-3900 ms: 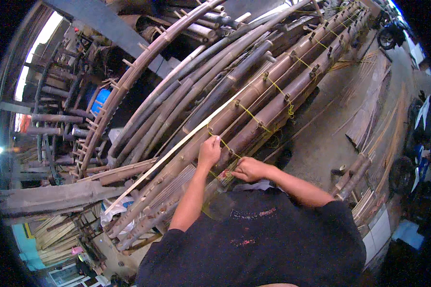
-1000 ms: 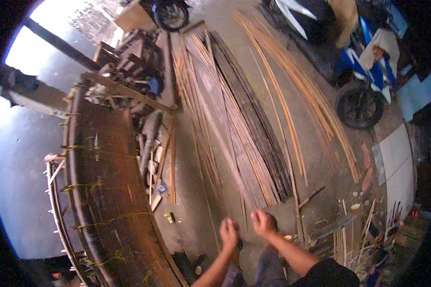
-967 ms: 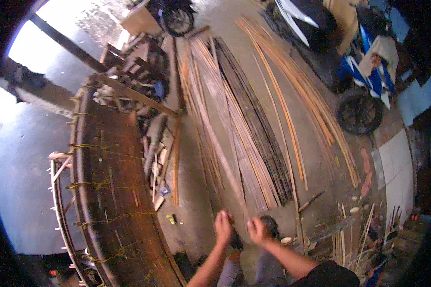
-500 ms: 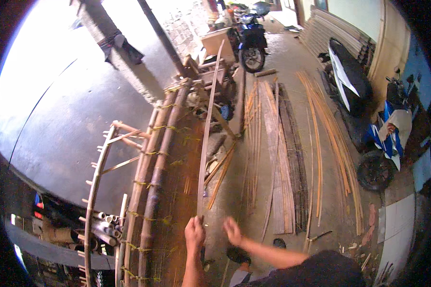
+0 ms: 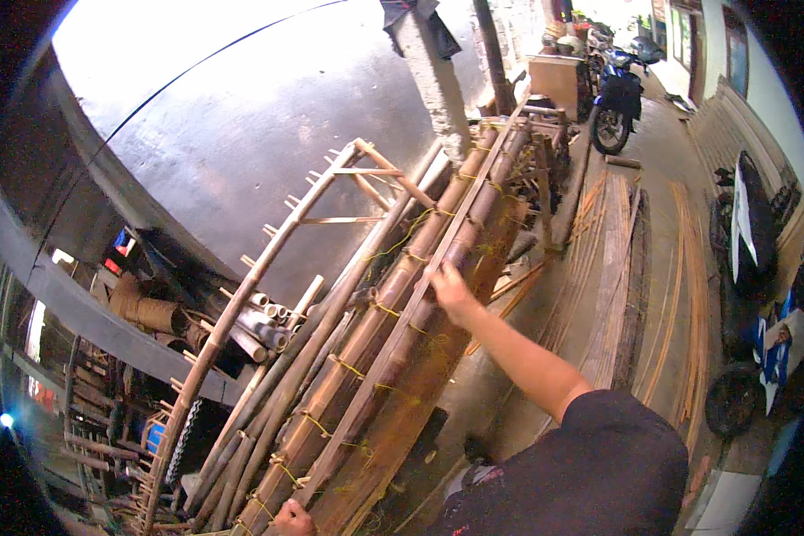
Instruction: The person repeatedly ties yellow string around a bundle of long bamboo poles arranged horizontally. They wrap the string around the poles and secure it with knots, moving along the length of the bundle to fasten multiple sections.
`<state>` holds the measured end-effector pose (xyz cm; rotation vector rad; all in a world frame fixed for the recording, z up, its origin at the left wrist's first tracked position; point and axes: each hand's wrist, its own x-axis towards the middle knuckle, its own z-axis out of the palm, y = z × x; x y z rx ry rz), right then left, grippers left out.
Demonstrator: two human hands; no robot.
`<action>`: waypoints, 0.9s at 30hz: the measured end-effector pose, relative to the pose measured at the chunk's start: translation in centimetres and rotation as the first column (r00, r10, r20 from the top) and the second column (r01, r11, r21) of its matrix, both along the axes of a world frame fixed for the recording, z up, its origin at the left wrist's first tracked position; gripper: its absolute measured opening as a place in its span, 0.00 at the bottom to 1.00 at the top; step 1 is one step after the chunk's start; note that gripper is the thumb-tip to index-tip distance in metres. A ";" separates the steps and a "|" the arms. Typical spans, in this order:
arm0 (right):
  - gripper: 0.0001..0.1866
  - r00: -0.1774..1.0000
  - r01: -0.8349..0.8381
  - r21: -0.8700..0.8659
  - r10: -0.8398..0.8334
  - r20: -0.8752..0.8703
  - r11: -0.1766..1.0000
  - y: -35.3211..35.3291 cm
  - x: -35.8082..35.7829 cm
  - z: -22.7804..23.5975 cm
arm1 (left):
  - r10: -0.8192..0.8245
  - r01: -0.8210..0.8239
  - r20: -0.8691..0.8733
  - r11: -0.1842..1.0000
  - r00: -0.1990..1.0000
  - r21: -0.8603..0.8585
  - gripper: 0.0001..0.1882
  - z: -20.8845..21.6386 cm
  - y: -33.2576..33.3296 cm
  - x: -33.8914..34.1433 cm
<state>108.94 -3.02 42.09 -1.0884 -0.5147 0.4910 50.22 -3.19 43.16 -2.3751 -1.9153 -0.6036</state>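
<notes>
A long, flat bamboo strip point(image 5: 384, 355) lies lengthwise along two thick bamboo poles point(image 5: 456, 241), which have yellow ties around them at intervals. Near the strip's lower end my left hand point(image 5: 292, 520) is closed on it, partly cut off by the picture's bottom edge. Farther up, my right hand point(image 5: 453, 293) reaches across the poles with its fingers closed on the strip's edge. The strip's far end reaches past the ends of the poles.
Left of the poles stands a bamboo frame with short pegs point(image 5: 232, 290), beside several pale tubes point(image 5: 263, 323). Bamboo strips point(image 5: 688, 295) and dark planks point(image 5: 612, 286) lie on the floor to the right. Motorbikes point(image 5: 615, 103) stand farther back and at the right.
The strip has come down from the air onto the tied poles. My right hand, empty before, now grips it. My left hand has moved down and left, and the view has swung left.
</notes>
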 end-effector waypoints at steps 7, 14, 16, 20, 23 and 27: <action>0.15 0.884 -0.462 -0.266 0.416 -0.214 0.846 7.0 -6.7 -6.9 | -0.042 0.055 -0.155 0.995 0.987 0.079 0.17 -4.8 9.5 -11.9; 0.20 0.675 -0.685 -0.502 0.720 -0.162 0.528 2.6 -3.6 -10.0 | 0.181 -0.174 -0.062 0.979 0.982 0.108 0.18 -9.1 12.9 -11.2; 0.20 0.719 -0.667 -0.494 0.654 -0.234 0.557 -1.4 -0.1 -12.6 | 0.189 -0.195 0.050 0.970 0.981 0.145 0.18 -11.0 15.2 -6.5; 0.21 0.821 -0.571 -0.591 0.381 -0.425 0.570 -8.0 5.8 -13.8 | 0.150 -0.175 0.272 0.982 0.951 0.069 0.21 -10.6 15.9 8.1; 0.20 0.878 -0.468 -0.613 0.256 -0.404 0.637 -12.4 11.2 -16.6 | 0.014 -0.037 0.314 0.997 0.949 0.069 0.21 -8.1 16.4 24.3; 0.18 0.911 -0.408 -0.624 0.250 -0.329 0.666 -17.2 18.3 -21.8 | -0.162 0.134 0.413 0.986 0.896 0.097 0.22 -7.1 18.3 44.7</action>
